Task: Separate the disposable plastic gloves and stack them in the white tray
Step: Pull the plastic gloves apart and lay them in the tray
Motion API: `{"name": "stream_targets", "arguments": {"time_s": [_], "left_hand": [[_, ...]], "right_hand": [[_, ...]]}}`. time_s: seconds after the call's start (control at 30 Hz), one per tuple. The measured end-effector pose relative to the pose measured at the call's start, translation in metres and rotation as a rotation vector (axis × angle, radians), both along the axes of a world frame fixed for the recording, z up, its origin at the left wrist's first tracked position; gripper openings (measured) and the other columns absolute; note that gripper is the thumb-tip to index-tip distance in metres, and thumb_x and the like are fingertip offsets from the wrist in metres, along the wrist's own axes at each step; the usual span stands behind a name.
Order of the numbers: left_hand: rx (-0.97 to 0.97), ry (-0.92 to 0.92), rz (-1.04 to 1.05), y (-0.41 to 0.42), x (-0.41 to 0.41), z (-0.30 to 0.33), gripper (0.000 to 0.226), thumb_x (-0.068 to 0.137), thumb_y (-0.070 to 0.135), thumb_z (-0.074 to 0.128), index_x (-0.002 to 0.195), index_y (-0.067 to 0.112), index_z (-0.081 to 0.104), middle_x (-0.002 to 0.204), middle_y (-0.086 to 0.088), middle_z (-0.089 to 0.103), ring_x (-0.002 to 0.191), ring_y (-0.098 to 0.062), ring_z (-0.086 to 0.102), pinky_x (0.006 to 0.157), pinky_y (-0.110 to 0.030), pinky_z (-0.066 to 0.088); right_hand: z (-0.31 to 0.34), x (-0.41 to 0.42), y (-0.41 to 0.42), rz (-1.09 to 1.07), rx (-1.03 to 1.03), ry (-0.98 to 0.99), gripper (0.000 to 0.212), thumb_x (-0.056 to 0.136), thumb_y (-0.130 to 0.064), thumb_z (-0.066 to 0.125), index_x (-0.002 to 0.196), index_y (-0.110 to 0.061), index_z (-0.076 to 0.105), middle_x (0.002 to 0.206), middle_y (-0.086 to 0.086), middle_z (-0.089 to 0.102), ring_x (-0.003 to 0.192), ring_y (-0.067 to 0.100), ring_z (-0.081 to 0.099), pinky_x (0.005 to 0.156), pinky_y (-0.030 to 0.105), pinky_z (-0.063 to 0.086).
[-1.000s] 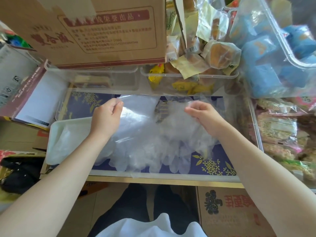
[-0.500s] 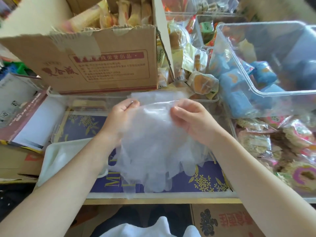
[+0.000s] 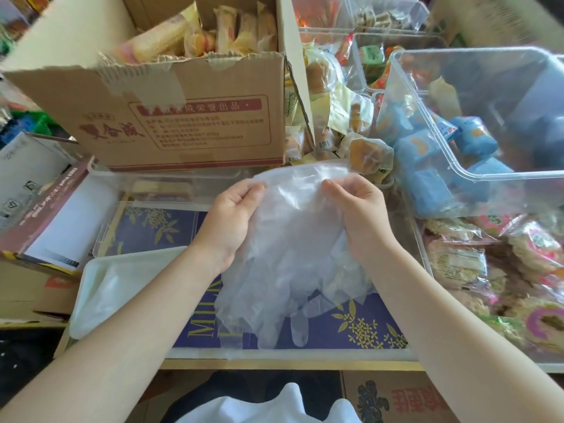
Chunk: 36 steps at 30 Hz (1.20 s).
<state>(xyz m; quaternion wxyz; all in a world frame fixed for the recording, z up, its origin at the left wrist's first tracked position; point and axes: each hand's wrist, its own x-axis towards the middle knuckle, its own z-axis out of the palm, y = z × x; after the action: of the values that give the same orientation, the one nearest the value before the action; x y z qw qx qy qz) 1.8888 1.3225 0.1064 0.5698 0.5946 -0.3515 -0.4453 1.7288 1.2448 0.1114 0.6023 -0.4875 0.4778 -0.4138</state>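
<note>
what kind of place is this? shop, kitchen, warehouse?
Probably a snack shop's counter or stockroom, not a kitchen. An opened cardboard carton holds wrapped pastries, clear plastic bins hold blue-wrapped snacks, and bagged biscuits are piled at right. Both hands hold the bunch of plastic gloves above the work surface.

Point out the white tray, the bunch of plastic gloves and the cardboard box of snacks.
white tray point(image 3: 91, 288): head view, on its bare left wall.
bunch of plastic gloves point(image 3: 283, 245): head view, on the crumpled middle between the hands.
cardboard box point(image 3: 195, 126): head view, on its printed front face.
</note>
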Motion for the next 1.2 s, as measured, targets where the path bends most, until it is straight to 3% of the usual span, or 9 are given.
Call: {"name": "stream_targets", "arguments": {"time_s": [0.13, 0.27, 0.4, 0.57, 0.67, 0.77, 0.87, 1.07, 1.2], "left_hand": [[-0.048, -0.288, -0.041, 0.003, 0.002, -0.005, 0.026, 0.101, 0.018, 0.04, 0.088, 0.024, 0.062, 0.066, 0.021, 0.061, 0.064, 0.006, 0.053, 0.067, -0.012, 0.041], [0.013, -0.298, -0.07, 0.005, 0.007, -0.013, 0.021, 0.099, 0.035, 0.038, 0.105, 0.03, 0.058, 0.093, 0.027, 0.06, 0.088, 0.016, 0.052, 0.085, -0.006, 0.036], [0.127, -0.03, -0.255, 0.009, 0.02, -0.018, 0.093, 0.067, 0.085, 0.042, 0.136, 0.022, 0.045, 0.139, 0.009, 0.05, 0.131, -0.006, 0.041, 0.113, -0.033, 0.026], [0.166, -0.31, -0.229, 0.009, 0.024, -0.021, 0.018, 0.091, 0.024, 0.06, 0.106, 0.031, 0.057, 0.097, 0.013, 0.07, 0.096, -0.009, 0.066, 0.086, -0.029, 0.049], [0.15, -0.305, -0.188, 0.011, 0.033, -0.02, 0.017, 0.094, 0.012, 0.052, 0.099, 0.027, 0.059, 0.083, 0.01, 0.07, 0.08, -0.007, 0.067, 0.079, -0.031, 0.049], [0.107, -0.222, -0.197, 0.016, 0.048, -0.015, 0.02, 0.095, 0.004, 0.048, 0.101, 0.02, 0.059, 0.088, 0.007, 0.071, 0.085, -0.007, 0.067, 0.082, -0.025, 0.049], [0.077, -0.179, -0.222, 0.022, 0.061, -0.012, 0.024, 0.095, 0.0, 0.046, 0.112, 0.013, 0.056, 0.101, -0.001, 0.069, 0.092, -0.005, 0.065, 0.085, -0.018, 0.049], [0.079, -0.15, -0.165, 0.038, 0.091, -0.016, 0.026, 0.094, -0.001, 0.046, 0.101, 0.022, 0.058, 0.087, 0.008, 0.07, 0.081, -0.003, 0.065, 0.082, -0.021, 0.048], [0.099, -0.15, -0.133, 0.046, 0.106, -0.022, 0.023, 0.095, 0.001, 0.046, 0.089, 0.022, 0.053, 0.062, 0.016, 0.064, 0.044, 0.005, 0.049, 0.046, -0.006, 0.035]], "right_hand": [[0.001, 0.004, -0.002, -0.087, 0.025, 0.038, 0.019, 0.085, -0.017, 0.068, 0.071, -0.013, 0.055, 0.065, -0.001, 0.058, 0.054, 0.009, 0.053, 0.051, 0.019, 0.045], [-0.002, 0.007, -0.002, -0.12, -0.002, 0.067, 0.018, 0.084, -0.016, 0.068, 0.072, -0.014, 0.055, 0.072, 0.002, 0.058, 0.067, 0.017, 0.053, 0.063, 0.028, 0.046], [-0.005, 0.01, 0.0, -0.152, -0.031, 0.08, 0.018, 0.083, -0.016, 0.069, 0.07, -0.017, 0.056, 0.072, 0.003, 0.058, 0.068, 0.019, 0.052, 0.064, 0.032, 0.045], [-0.008, 0.017, 0.005, -0.118, -0.127, 0.129, 0.015, 0.081, -0.018, 0.071, 0.079, -0.025, 0.058, 0.079, -0.002, 0.059, 0.075, 0.016, 0.055, 0.073, 0.038, 0.048], [-0.012, 0.02, 0.002, -0.029, -0.05, 0.119, 0.048, 0.076, -0.027, 0.076, 0.115, -0.037, 0.048, 0.101, -0.001, 0.054, 0.091, 0.016, 0.054, 0.082, 0.034, 0.049], [-0.013, 0.019, -0.004, 0.193, 0.169, 0.169, 0.087, 0.056, -0.044, 0.083, 0.13, -0.013, 0.049, 0.122, 0.011, 0.06, 0.106, 0.028, 0.06, 0.088, 0.042, 0.051], [-0.014, 0.024, 0.002, 0.416, 0.241, 0.165, 0.052, 0.063, -0.028, 0.082, 0.104, 0.0, 0.065, 0.106, 0.025, 0.066, 0.098, 0.043, 0.063, 0.092, 0.053, 0.047], [-0.017, 0.051, 0.008, 0.538, 0.495, -0.004, 0.024, 0.07, -0.021, 0.068, 0.086, -0.003, 0.066, 0.074, 0.007, 0.07, 0.065, 0.017, 0.068, 0.061, 0.027, 0.056], [-0.021, 0.068, 0.019, 0.543, 0.443, 0.128, 0.015, 0.075, -0.018, 0.071, 0.081, -0.007, 0.063, 0.068, 0.005, 0.066, 0.057, 0.015, 0.063, 0.057, 0.027, 0.052]]}}
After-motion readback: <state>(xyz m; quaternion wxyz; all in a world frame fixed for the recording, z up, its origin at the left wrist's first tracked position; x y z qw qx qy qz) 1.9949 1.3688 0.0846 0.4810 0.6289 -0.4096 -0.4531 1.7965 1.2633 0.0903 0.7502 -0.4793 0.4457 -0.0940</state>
